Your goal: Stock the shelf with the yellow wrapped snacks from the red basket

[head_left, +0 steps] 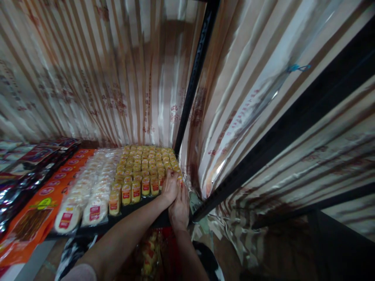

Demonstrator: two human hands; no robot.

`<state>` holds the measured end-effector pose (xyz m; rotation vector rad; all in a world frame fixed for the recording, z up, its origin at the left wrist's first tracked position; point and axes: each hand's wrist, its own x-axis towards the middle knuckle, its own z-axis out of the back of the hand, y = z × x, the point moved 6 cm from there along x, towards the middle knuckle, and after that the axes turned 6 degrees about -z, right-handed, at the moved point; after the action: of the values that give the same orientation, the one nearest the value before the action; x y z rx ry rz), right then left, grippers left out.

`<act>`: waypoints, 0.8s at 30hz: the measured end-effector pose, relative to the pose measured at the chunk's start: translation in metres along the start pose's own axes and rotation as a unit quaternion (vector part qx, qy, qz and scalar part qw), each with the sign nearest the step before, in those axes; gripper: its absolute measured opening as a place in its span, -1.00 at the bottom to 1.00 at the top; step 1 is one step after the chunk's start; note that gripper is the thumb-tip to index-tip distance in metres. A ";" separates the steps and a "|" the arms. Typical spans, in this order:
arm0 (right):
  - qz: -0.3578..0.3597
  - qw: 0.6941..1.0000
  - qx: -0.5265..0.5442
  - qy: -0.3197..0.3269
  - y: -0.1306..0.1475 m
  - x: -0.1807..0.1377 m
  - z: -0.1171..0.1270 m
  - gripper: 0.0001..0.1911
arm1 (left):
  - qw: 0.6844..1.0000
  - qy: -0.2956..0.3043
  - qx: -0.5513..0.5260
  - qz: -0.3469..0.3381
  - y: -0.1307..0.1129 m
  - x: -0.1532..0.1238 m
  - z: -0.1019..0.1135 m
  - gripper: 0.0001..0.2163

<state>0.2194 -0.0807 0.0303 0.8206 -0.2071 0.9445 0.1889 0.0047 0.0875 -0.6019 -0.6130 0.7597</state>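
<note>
Small yellow snack packs (136, 191) with red labels stand in tight rows on a dark shelf. At the right front corner of these rows, my left hand (170, 186) is closed, its fingers curled over the packs at the end. My right hand (179, 207) is pressed alongside it, its fingers reaching up the outer side of the same corner. Between the hands a bit of a yellow snack pack (180, 179) shows, and both seem to grip it. The fingers partly hide the end packs.
Left of the yellow packs lie white round packaged cakes (95, 210), orange snack bags (36, 218) and dark shiny bags (26, 175). A black shelf post (196, 78) rises behind the corner. A thick black beam (263, 144) slants across the right. Printed plastic sheeting (131, 70) hangs behind.
</note>
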 end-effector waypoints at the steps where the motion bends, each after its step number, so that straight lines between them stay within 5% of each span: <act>1: -0.002 1.000 0.000 0.000 -0.001 0.000 0.000 -0.38 | 1.000 -0.002 -0.002 0.000 -0.001 -0.001 0.000 -0.74; 8: 0.007 0.999 -0.012 0.034 0.000 0.001 -0.002 -0.43 | 0.999 -0.023 -0.018 -0.021 -0.005 -0.029 0.014 -0.69; 14: 0.006 0.999 0.039 0.005 0.005 0.000 0.010 -0.43 | 0.996 -0.047 -0.077 -0.023 0.009 -0.110 0.033 -0.69; 20: 0.050 0.993 0.109 -0.004 0.025 -0.012 0.031 -0.58 | 0.992 0.031 -0.106 0.058 0.061 -0.211 0.030 -0.74; 24: 0.099 0.979 0.159 0.081 0.052 -0.071 0.027 -0.68 | 0.982 0.090 -0.092 0.136 0.098 -0.250 0.024 -0.76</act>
<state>0.1416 -0.1284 0.0412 1.0235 0.0051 1.2470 -0.0141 -0.1246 -0.0346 -0.9285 -0.4417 0.8985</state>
